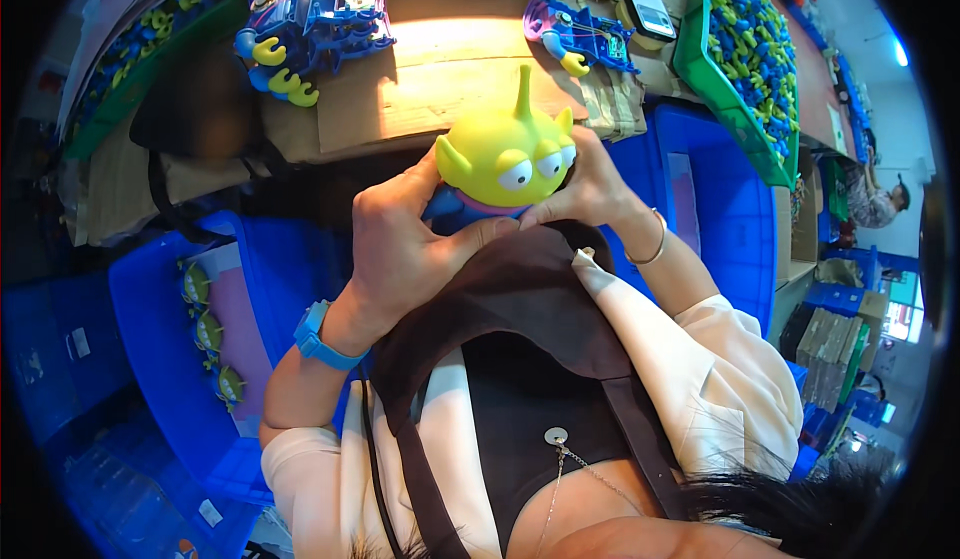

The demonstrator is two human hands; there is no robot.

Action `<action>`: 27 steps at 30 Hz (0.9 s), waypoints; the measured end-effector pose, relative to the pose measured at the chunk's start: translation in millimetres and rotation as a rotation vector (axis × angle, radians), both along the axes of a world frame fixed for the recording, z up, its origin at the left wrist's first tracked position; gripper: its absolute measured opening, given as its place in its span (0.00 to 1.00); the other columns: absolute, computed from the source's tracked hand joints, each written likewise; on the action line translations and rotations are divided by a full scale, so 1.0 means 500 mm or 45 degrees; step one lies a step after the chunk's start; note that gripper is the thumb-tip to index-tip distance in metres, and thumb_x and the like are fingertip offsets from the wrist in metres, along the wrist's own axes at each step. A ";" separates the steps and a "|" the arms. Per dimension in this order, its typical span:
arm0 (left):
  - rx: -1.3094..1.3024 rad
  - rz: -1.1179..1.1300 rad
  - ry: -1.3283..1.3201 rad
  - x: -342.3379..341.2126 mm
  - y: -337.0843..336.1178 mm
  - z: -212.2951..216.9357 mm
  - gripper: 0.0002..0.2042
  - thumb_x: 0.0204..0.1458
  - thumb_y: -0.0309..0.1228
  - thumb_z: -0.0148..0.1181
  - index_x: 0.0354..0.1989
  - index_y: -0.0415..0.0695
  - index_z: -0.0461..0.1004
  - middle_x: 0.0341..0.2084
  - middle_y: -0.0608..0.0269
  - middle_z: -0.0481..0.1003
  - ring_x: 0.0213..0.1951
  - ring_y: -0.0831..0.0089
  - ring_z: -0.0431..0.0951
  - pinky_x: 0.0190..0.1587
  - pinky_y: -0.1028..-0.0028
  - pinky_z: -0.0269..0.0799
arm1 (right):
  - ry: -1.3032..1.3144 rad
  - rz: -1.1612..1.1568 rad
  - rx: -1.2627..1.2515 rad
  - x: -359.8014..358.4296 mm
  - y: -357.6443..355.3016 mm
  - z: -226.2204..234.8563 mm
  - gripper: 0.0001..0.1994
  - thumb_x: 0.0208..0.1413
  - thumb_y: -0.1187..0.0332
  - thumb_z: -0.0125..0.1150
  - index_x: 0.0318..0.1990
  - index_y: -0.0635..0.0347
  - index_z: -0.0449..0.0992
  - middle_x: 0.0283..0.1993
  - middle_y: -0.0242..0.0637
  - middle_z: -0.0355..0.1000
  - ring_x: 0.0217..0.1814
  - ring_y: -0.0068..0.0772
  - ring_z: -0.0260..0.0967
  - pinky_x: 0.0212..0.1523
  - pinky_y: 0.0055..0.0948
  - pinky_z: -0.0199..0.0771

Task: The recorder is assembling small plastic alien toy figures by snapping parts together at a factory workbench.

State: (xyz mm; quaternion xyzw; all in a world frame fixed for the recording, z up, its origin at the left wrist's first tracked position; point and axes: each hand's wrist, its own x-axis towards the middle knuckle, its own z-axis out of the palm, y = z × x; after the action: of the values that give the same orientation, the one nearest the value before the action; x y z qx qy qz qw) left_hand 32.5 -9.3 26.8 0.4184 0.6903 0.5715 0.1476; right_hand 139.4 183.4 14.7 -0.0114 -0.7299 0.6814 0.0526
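Note:
Close to my chest I hold a three-eyed green alien toy (490, 144) between both hands. Its round head has pointed ears and an antenna, and a strip of its blue body shows below a purple collar. My left hand (400, 234) closes round the toy's left side, the thumb across its blue front. My right hand (590, 184) grips the other side, with its thumb near the left one. Most of the body is hidden by the hands. Beyond, on the cardboard-covered bench (430, 89), lie opened blue toy bodies (340, 19) and another blue body (585, 34) with exposed circuit boards.
A green crate (690, 54) of small blue and yellow-green parts stands at the far right; another green crate (110, 109) is at far left. Blue bins (140, 289) flank me, the left one holding several green alien heads (208, 334). A person (875, 199) is in the background.

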 end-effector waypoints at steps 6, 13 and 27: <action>-0.150 -0.125 0.130 -0.035 -0.009 0.024 0.31 0.35 0.38 0.76 0.51 0.41 0.74 0.29 0.51 0.80 0.33 0.59 0.83 0.37 0.70 0.76 | -0.023 -0.035 0.053 -0.003 -0.011 -0.033 0.34 0.32 0.74 0.81 0.52 0.67 0.72 0.47 0.34 0.75 0.50 0.23 0.69 0.51 0.28 0.72; 0.360 0.266 0.243 -0.036 -0.013 -0.021 0.56 0.33 0.39 0.79 0.70 0.39 0.47 0.61 0.47 0.63 0.62 0.60 0.65 0.60 0.64 0.64 | 0.090 -0.318 -0.878 -0.036 -0.048 -0.062 0.49 0.31 0.70 0.78 0.66 0.61 0.57 0.63 0.39 0.62 0.65 0.36 0.60 0.64 0.38 0.63; 0.537 0.682 -0.098 -0.020 0.011 -0.103 0.40 0.56 0.67 0.31 0.45 0.35 0.68 0.36 0.58 0.72 0.37 0.70 0.74 0.40 0.72 0.70 | 0.393 -0.390 1.164 0.009 -0.046 0.069 0.53 0.29 0.45 0.78 0.64 0.63 0.61 0.61 0.47 0.64 0.64 0.48 0.62 0.64 0.43 0.57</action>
State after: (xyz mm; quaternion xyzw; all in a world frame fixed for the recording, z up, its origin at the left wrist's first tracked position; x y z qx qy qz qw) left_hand 22.8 -3.7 -24.9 0.2217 0.6361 0.7356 -0.0714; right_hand 143.8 160.3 49.2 0.0068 -0.9273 0.2702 0.2590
